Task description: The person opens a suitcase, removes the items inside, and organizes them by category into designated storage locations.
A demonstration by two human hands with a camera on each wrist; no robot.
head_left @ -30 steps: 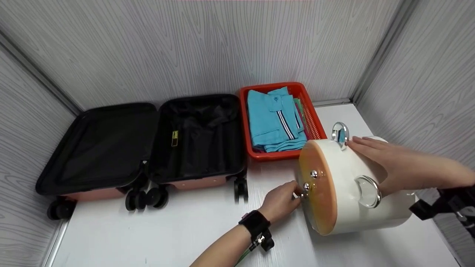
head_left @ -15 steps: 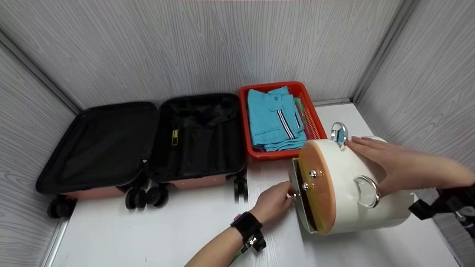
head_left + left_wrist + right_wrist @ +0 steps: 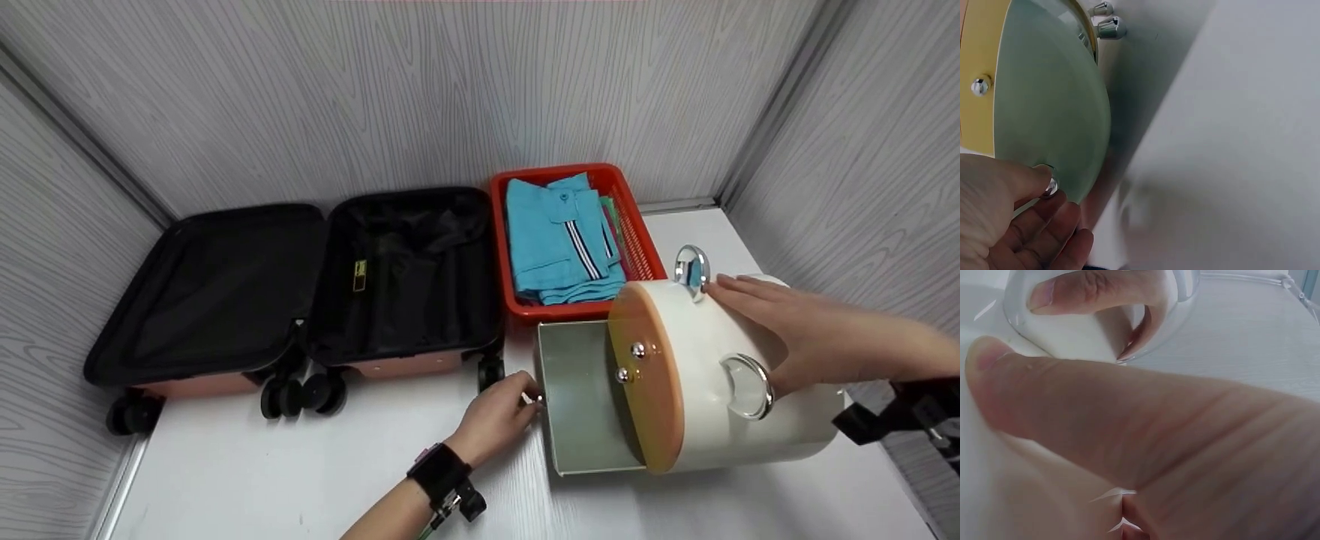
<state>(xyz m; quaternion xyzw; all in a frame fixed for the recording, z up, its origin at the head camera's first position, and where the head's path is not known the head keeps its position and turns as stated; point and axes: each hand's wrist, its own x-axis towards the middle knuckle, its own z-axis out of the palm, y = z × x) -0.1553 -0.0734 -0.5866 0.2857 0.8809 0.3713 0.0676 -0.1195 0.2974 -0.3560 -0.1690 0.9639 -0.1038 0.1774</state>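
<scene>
A white rounded cabinet (image 3: 712, 442) with an orange front panel (image 3: 664, 409) lies at the right in the head view. Its pale grey-green drawer (image 3: 585, 405) juts out to the left. My left hand (image 3: 491, 420) pinches the drawer's small silver knob (image 3: 1051, 188) between thumb and finger. On the cabinet's upper side rests my right hand (image 3: 802, 334), fingers stretched out beside two chrome ring handles (image 3: 691, 270). In the right wrist view its thumb (image 3: 1027, 394) lies against the white surface. Two more silver knobs (image 3: 637, 350) show on the front.
An open suitcase (image 3: 405, 300) with black lining and pink shell lies flat at the left, wheels facing me. Between it and the cabinet stands a red basket (image 3: 637, 240) with folded blue clothing (image 3: 555, 240). Wood-grain walls (image 3: 412, 97) enclose the white surface.
My left hand has moved left, drawing the drawer out of the cabinet, so its inside now shows. The right hand has stayed in place on the cabinet.
</scene>
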